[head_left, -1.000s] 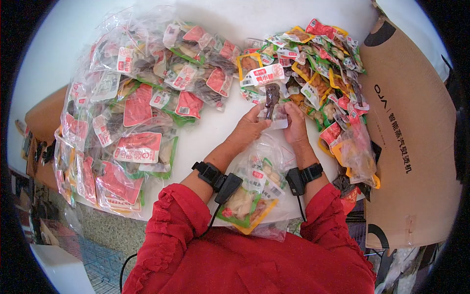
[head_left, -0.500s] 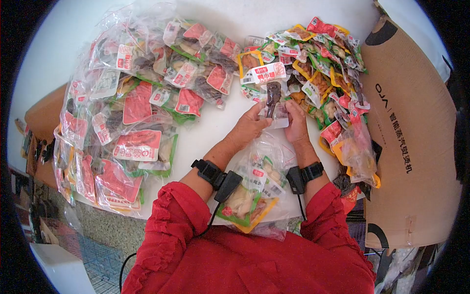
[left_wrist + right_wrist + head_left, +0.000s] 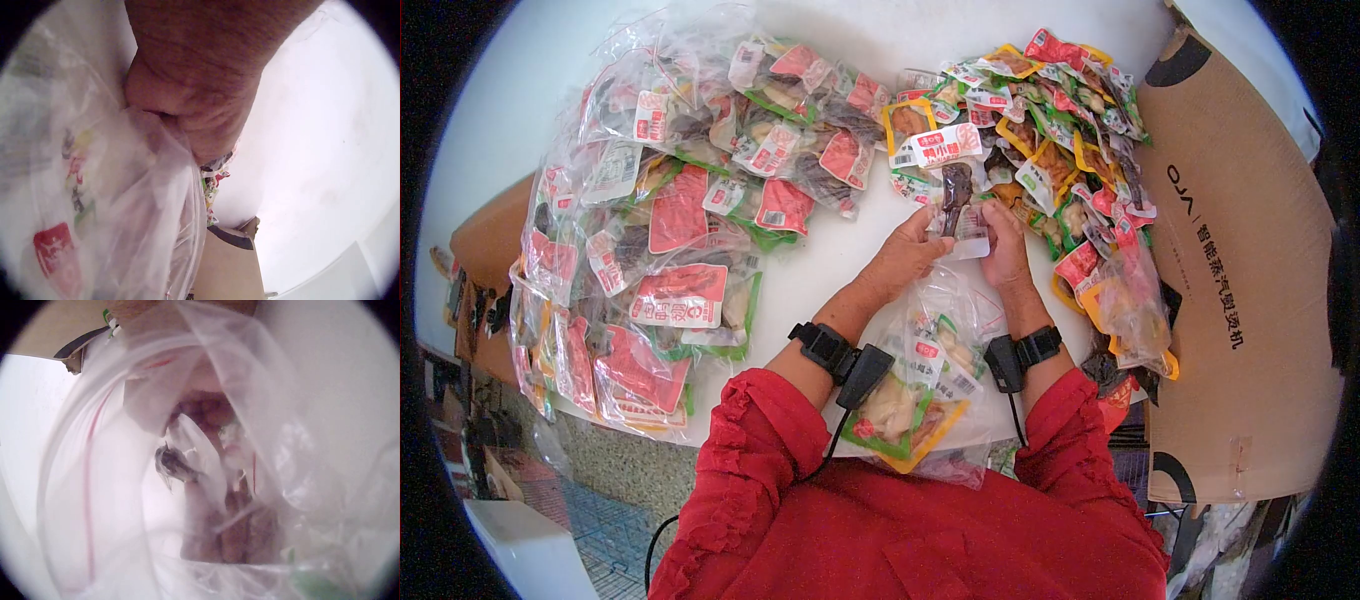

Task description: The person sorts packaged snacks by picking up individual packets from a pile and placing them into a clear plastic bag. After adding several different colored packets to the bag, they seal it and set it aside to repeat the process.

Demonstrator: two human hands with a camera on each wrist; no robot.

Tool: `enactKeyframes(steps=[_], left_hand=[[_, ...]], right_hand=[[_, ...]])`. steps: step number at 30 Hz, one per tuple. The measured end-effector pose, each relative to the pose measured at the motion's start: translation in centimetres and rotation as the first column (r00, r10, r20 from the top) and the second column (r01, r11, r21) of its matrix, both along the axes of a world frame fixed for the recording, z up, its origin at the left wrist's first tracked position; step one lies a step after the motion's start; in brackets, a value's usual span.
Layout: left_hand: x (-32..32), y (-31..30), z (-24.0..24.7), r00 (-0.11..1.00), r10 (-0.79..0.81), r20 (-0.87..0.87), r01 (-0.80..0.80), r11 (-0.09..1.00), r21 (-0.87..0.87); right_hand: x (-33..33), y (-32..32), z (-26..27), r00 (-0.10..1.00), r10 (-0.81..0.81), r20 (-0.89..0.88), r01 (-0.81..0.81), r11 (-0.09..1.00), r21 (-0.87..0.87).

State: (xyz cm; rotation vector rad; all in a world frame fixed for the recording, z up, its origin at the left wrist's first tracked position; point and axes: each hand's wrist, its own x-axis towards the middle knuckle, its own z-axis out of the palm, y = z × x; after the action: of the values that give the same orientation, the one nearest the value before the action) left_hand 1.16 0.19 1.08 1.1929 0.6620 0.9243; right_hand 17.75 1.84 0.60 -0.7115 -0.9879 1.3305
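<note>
In the head view, the left hand pinches a small clear packet with a dark drumstick-like piece and a red-and-white label. Beside it the right hand has curled fingers at the packet's right edge. Below the hands, between the wrists, lies a clear bag holding several small packets. The left wrist view shows the left hand behind clear plastic, its fingertips hidden. Through the film in the right wrist view, fingers and the dark piece appear blurred.
Large clear bags of packets cover the left of the white table. A pile of loose packets lies at the back right. A cardboard box stands along the right edge.
The packet and both hands have stayed in nearly the same place, with only a slight shift. The bag between the wrists has moved a little.
</note>
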Motion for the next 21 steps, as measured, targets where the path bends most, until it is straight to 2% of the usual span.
enactKeyframes(steps=[7, 9, 10, 12, 13, 14, 15, 16, 17, 18, 20, 21], left_hand=[[-0.2, -0.2, 0.3, 1.0, -0.001, -0.019, 0.001, 1.0, 0.015], [-0.3, -0.2, 0.6, 0.999, -0.039, -0.001, 0.039, 0.998, 0.044], [-0.3, -0.2, 0.8, 0.999, -0.042, -0.004, 0.042, 0.998, 0.045], [-0.3, -0.3, 1.3, 0.968, -0.149, 0.201, 0.164, 0.984, -0.064], [-0.5, -0.3, 1.5, 0.968, -0.155, 0.196, 0.171, 0.983, -0.068], [-1.0, -0.1, 1.6, 0.939, -0.285, 0.192, 0.303, 0.95, -0.075], [-1.3, -0.1, 1.6, 0.893, -0.408, 0.19, 0.429, 0.899, -0.085], [-1.4, -0.3, 1.9, 0.892, -0.411, 0.188, 0.433, 0.896, -0.099], [-1.4, -0.5, 2.1, 0.865, -0.48, 0.147, 0.493, 0.867, -0.073], [-1.4, -0.5, 2.1, 0.833, -0.544, 0.104, 0.551, 0.833, -0.048], [-1.2, -0.1, 1.1, 0.832, -0.553, 0.048, 0.555, 0.831, -0.045], [-1.1, 0.0, 0.5, 0.829, -0.558, -0.009, 0.558, 0.829, -0.03]], right_hand=[[0.1, 0.1, -0.1, 1.0, -0.008, -0.001, 0.008, 1.0, -0.011], [0.0, -0.1, 0.2, 0.972, 0.085, -0.218, -0.111, 0.988, -0.107], [0.0, -0.2, 0.5, 0.972, 0.083, -0.222, -0.108, 0.988, -0.106], [0.0, -0.3, 1.2, 0.943, 0.111, -0.313, -0.157, 0.98, -0.124], [0.4, 0.6, 0.2, 0.934, 0.136, -0.33, -0.178, 0.979, -0.098], [0.9, 0.9, -0.1, 0.933, 0.128, -0.337, -0.171, 0.98, -0.101], [0.6, 0.3, 1.0, 0.935, 0.209, -0.286, -0.227, 0.973, -0.03], [0.5, 0.0, 1.3, 0.93, 0.285, -0.23, -0.285, 0.958, 0.035], [1.0, 0.4, 0.8, 0.899, 0.33, -0.287, -0.351, 0.936, -0.024], [0.9, 0.2, 1.1, 0.898, 0.322, -0.298, -0.347, 0.937, -0.033], [0.6, -0.5, 1.9, 0.883, 0.401, -0.244, -0.37, 0.914, 0.164], [2.0, 0.4, 0.1, 0.892, 0.408, -0.194, -0.375, 0.908, 0.187]])
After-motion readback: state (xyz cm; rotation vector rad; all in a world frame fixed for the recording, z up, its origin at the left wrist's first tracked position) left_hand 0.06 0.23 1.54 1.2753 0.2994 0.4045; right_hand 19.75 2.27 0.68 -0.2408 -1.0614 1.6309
